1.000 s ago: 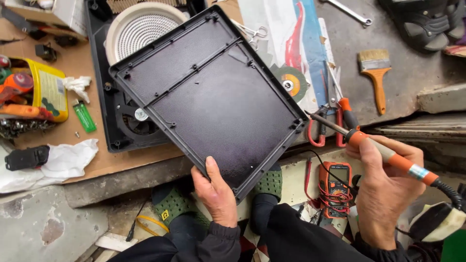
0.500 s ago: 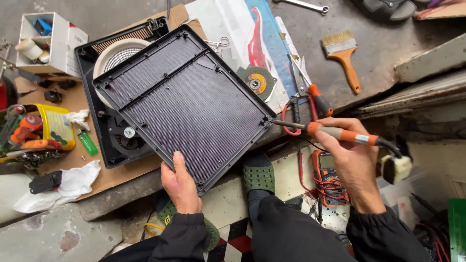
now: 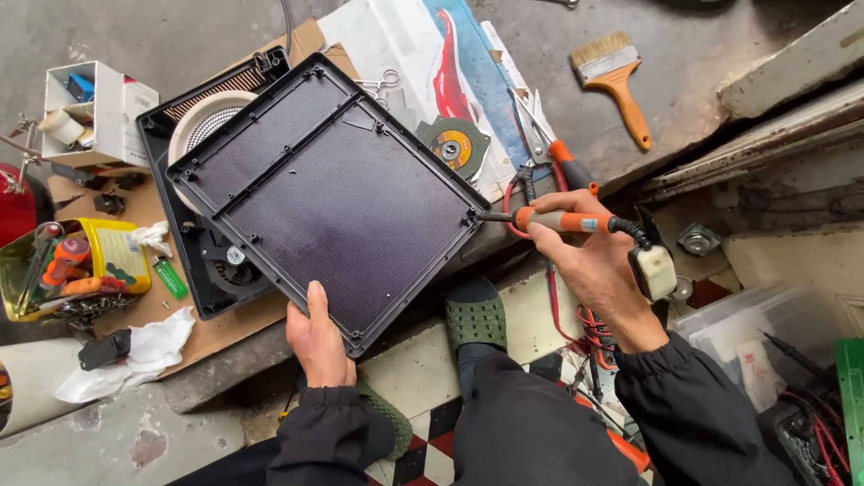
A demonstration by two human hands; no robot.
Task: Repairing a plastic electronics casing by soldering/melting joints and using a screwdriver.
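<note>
A large black rectangular panel (image 3: pixel 324 193) with a ribbed inner face is tilted over an opened black appliance base (image 3: pixel 209 261). My left hand (image 3: pixel 317 340) grips the panel's near corner, thumb on its inner face. My right hand (image 3: pixel 594 261) holds an orange-handled soldering iron (image 3: pixel 560 220) by its grip. The iron's metal tip touches the panel's right corner. A black cord runs from the handle to a white plug (image 3: pixel 655 270) hanging by my wrist.
A round white coil (image 3: pixel 200 126) shows behind the panel. Pliers and scissors (image 3: pixel 540 135), a grinding disc (image 3: pixel 453 144), an orange brush (image 3: pixel 616 76), a yellow tin of tools (image 3: pixel 76 270), a white box (image 3: pixel 90 112) and a green lighter (image 3: pixel 169 277) lie around. My green sandals (image 3: pixel 475 313) rest below.
The view has shifted, so everything sits lower and more to the right. My right hand has brought the soldering iron's tip in to the panel's right corner. My left hand keeps its grip.
</note>
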